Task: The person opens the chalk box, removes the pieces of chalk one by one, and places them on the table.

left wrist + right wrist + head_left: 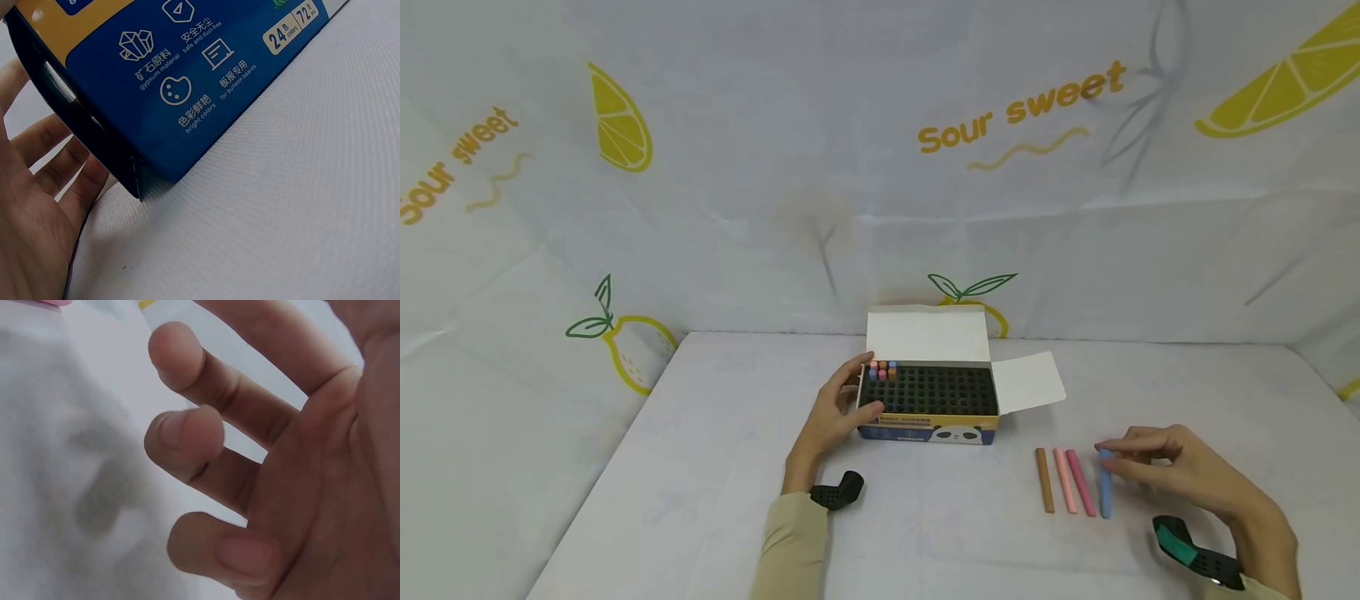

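Note:
A blue and yellow chalk box stands on the table with its lid raised. Its black holder is full of holes, and several chalk sticks stand at its back left corner. My left hand holds the box's left end, thumb on the near edge and fingers round the side; printed lettering shows on the box front in the left wrist view. At the right, the thumb and forefinger of my right hand pinch the upper end of a blue chalk stick. That stick is outside the right wrist view.
Left of the blue stick lie a brown chalk stick, a light pink chalk stick and a dark pink chalk stick. A white side flap sticks out from the box's right end. Printed cloth hangs behind the table.

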The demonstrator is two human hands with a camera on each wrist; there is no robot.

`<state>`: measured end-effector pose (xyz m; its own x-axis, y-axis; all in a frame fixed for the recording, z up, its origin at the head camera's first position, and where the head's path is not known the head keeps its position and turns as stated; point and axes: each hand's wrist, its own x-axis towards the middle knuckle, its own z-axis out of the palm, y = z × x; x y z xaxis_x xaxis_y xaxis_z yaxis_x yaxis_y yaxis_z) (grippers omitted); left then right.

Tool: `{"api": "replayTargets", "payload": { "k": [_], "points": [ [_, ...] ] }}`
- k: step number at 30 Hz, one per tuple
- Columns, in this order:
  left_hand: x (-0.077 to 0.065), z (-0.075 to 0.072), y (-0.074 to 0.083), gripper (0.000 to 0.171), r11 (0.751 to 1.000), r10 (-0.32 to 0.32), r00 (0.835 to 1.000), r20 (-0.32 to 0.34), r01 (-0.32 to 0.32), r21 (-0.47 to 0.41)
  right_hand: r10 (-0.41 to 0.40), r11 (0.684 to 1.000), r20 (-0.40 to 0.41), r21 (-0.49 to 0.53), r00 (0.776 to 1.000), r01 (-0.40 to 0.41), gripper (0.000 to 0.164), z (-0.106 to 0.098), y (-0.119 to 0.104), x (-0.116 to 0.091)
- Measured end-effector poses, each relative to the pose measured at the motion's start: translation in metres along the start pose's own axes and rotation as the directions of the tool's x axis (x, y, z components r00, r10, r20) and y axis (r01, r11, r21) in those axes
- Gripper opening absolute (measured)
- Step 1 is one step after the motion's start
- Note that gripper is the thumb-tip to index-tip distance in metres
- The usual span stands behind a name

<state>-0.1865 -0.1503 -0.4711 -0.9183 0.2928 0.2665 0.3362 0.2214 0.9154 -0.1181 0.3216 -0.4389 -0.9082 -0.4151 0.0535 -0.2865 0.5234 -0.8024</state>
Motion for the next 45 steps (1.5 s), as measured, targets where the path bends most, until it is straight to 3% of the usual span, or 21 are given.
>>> {"api": "replayTargets", "payload": {
  "k": [5, 14, 45],
  "points": [
    [0.001, 0.0, 0.001, 0.076, 1.0, 0.0, 1.0, 0.001, 0.0, -0.005, 0.035, 0.997, -0.033, -0.066, 0.999, -0.037, 0.021, 0.004, -0.004, 0.003],
    [0.001, -0.001, 0.001, 0.075, 1.0, -0.014, 1.0, 0.001, 0.014, -0.003, 0.213, 0.973, 0.009, -0.097, 0.977, -0.211, 0.029, 0.007, -0.007, 0.008],
    [0.002, 0.0, 0.001, 0.074, 1.0, -0.022, 1.0, 0.009, 0.022, 0.003, 0.182, 0.977, 0.018, -0.113, 0.983, -0.179, 0.024, 0.013, -0.009, 0.013]
  ]
}}
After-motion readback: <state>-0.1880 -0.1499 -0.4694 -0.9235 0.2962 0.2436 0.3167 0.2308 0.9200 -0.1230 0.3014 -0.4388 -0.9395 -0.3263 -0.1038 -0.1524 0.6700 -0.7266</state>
